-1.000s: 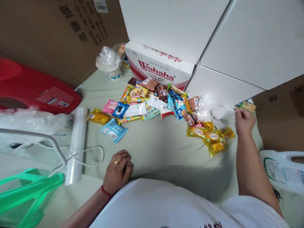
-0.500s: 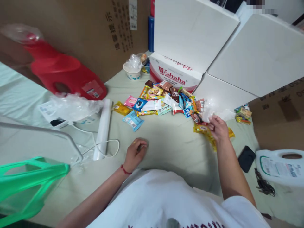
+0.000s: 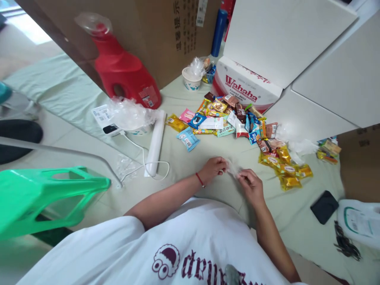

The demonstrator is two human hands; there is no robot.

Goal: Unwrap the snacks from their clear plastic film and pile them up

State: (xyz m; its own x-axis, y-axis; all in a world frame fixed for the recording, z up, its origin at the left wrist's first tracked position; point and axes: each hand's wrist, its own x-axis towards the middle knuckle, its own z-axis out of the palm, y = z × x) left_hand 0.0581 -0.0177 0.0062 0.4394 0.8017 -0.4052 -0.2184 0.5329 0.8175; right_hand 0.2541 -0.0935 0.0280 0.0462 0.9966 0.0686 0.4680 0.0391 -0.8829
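- We see a small clear plastic bag (image 3: 233,168) stretched between our two hands, low over the pale green sheet (image 3: 190,166) and close in front of the body.
- Our left hand (image 3: 214,168) pinches the bag's left edge with closed fingers, and our right hand (image 3: 251,185) grips the right edge the same way.
- Beyond the hands lies a pile of snack packets (image 3: 225,118), with yellow packets (image 3: 285,170) to the right.
- A roll of plastic film (image 3: 156,142) lies to the left, and a black phone (image 3: 324,206) far to the right.
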